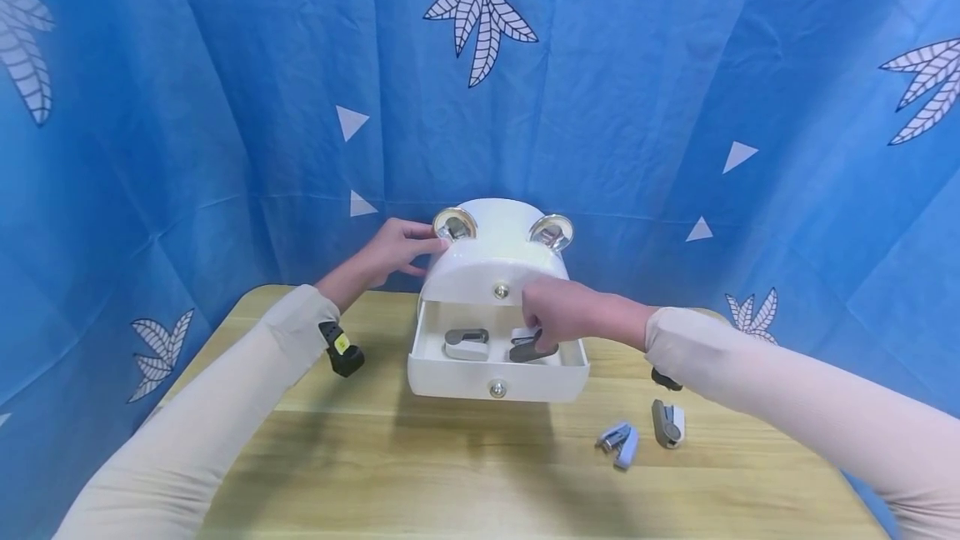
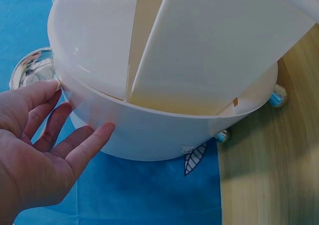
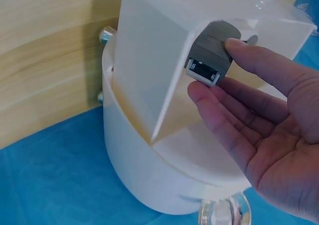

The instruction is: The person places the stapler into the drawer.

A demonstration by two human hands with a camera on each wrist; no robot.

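A white rounded cabinet (image 1: 495,261) with mirror-like knobs stands at the back of the wooden table (image 1: 450,473). Its lower drawer (image 1: 498,386) is pulled out. My left hand (image 1: 393,252) lies flat against the cabinet's left side (image 2: 149,125), with the fingers (image 2: 60,130) straight and touching the wall. Over the drawer's right half, my right hand (image 1: 536,332) pinches a grey stapler (image 1: 532,349) between thumb and fingers. The right wrist view shows that stapler (image 3: 212,53) just above the drawer wall (image 3: 149,75). Another grey-and-white stapler (image 1: 466,342) lies in the drawer's left half.
Two more small staplers lie on the table right of the drawer, a bluish one (image 1: 618,442) and a grey-white one (image 1: 667,422). A blue patterned cloth (image 1: 637,107) hangs close behind and around the table. Bare wood lies in front of the drawer.
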